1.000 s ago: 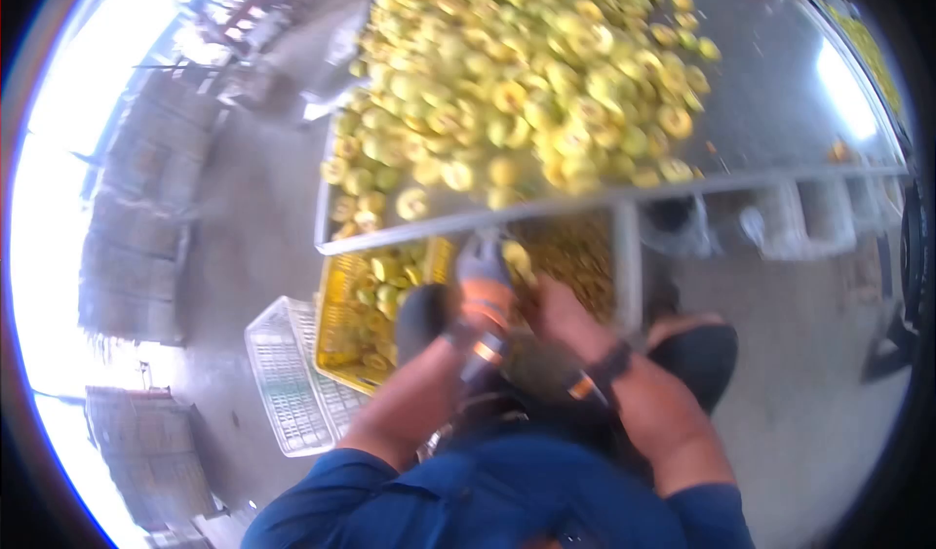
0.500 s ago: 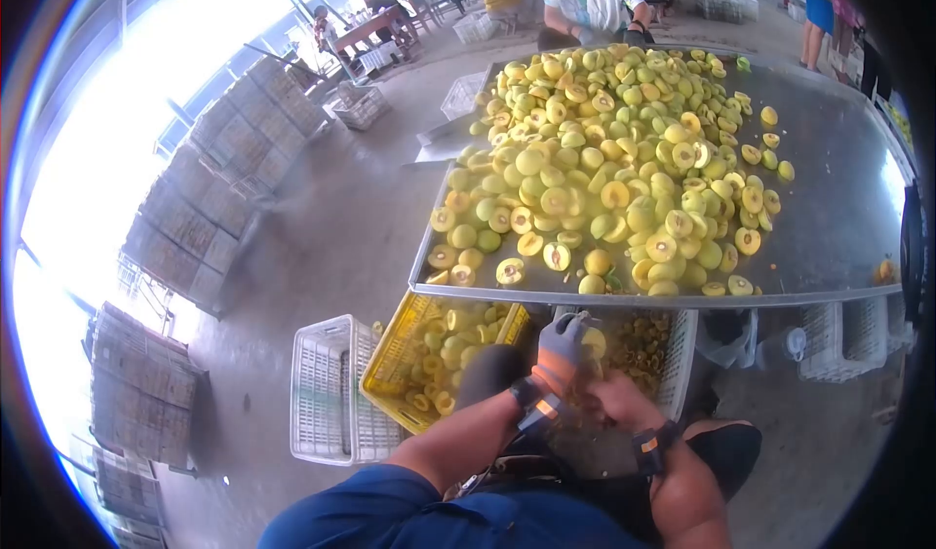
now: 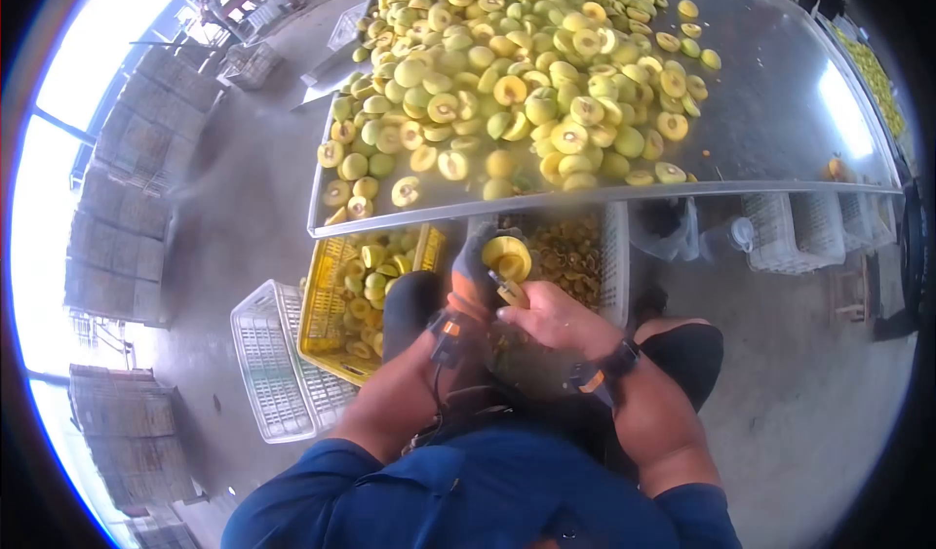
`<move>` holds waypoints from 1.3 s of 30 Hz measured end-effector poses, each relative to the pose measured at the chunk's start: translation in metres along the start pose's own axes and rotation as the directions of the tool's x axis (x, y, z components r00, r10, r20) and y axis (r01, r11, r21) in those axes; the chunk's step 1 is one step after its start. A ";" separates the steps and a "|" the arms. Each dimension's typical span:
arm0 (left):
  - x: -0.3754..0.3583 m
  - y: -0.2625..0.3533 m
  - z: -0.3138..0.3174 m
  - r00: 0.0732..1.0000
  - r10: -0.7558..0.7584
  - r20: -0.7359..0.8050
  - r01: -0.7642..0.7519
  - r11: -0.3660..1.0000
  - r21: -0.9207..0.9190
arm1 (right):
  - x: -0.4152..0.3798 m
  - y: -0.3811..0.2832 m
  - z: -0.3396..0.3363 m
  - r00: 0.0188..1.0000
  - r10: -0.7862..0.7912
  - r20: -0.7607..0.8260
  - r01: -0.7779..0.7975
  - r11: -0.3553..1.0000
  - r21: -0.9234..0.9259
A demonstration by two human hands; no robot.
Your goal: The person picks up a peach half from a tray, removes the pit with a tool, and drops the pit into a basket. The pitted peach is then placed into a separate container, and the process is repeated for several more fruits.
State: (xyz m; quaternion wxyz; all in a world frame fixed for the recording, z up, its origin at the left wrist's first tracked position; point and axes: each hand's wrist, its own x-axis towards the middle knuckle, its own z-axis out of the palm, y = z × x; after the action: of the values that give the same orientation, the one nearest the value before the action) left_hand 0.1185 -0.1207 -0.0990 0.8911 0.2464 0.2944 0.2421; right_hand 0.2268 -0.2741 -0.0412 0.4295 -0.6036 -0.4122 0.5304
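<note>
My left hand (image 3: 475,258), in a grey and orange glove, holds a halved yellow fruit (image 3: 507,256) with its hollow cut side up. My bare right hand (image 3: 548,313) is closed round the handle of a small tool (image 3: 509,290), whose tip points at the fruit. Both hands are over my lap, just below the near edge of a metal table (image 3: 770,91). Halved yellow-green fruits (image 3: 541,81) are heaped on the table. Beneath its edge, a yellow crate (image 3: 322,300) of fruit halves stands left of my hands, and a crate of brown pits (image 3: 565,247) lies beyond them.
An overlapping pair of white crates (image 3: 278,369) stands on the floor at the left. More white crates (image 3: 795,237) and a clear plastic bag (image 3: 678,242) are under the table at the right. Stacked crates (image 3: 117,237) line the far left.
The view has tilted down and shifted, so the person across the table is out of frame. The fruit half and the tool in my hands now show clearly.
</note>
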 end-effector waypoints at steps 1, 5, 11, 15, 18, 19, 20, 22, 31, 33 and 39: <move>-0.001 -0.001 0.002 0.999 0.030 -0.028 -0.029 1.000 0.008 | 0.004 0.009 0.001 0.994 -0.105 -0.024 0.103 0.992 -0.069; 0.006 -0.011 -0.011 0.983 0.178 0.046 -0.182 0.897 0.402 | -0.013 -0.015 -0.007 0.993 -0.109 -0.046 0.097 0.971 -0.217; -0.008 -0.012 0.000 0.780 0.448 0.437 -0.456 -0.072 0.887 | -0.011 -0.015 0.002 0.832 -0.269 -0.485 0.097 0.931 -0.351; 0.003 -0.022 -0.008 0.648 0.499 0.575 -0.503 -0.287 0.815 | 0.002 -0.001 0.006 0.779 -0.349 -0.521 0.090 0.885 -0.457; -0.003 -0.022 0.002 0.727 0.522 0.446 -0.463 -0.106 0.880 | -0.001 -0.006 0.001 0.805 -0.322 -0.498 0.073 0.887 -0.456; 0.002 -0.029 -0.009 0.746 0.519 0.418 -0.457 -0.057 0.887 | -0.002 -0.007 0.002 0.813 -0.304 -0.496 0.063 0.894 -0.445; 0.007 -0.034 -0.018 0.766 0.514 0.386 -0.464 0.027 0.885 | -0.003 -0.011 0.004 0.805 -0.301 -0.511 0.045 0.890 -0.453; 0.018 -0.046 -0.035 0.805 0.499 0.320 -0.478 0.227 0.848 | -0.004 -0.013 0.005 0.794 -0.329 -0.512 0.045 0.871 -0.490; -0.024 -0.001 0.024 0.638 0.514 0.573 -0.500 -0.290 0.816 | -0.008 -0.016 -0.001 0.836 -0.299 -0.460 0.114 0.915 -0.388; -0.016 0.004 0.015 0.645 0.539 0.542 -0.509 -0.226 0.831 | -0.011 -0.023 -0.008 0.854 -0.288 -0.434 0.175 0.943 -0.283; 0.005 0.054 -0.022 0.559 0.641 0.526 -0.487 -0.259 0.834 | -0.060 -0.122 -0.045 0.955 -0.239 -0.175 0.294 0.833 0.468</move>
State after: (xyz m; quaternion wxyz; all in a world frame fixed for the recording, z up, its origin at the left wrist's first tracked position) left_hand 0.0924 -0.0701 -0.0848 0.2509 0.8442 0.2725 0.3873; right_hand 0.2607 -0.2996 0.0953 0.6597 -0.4398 -0.3206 0.5182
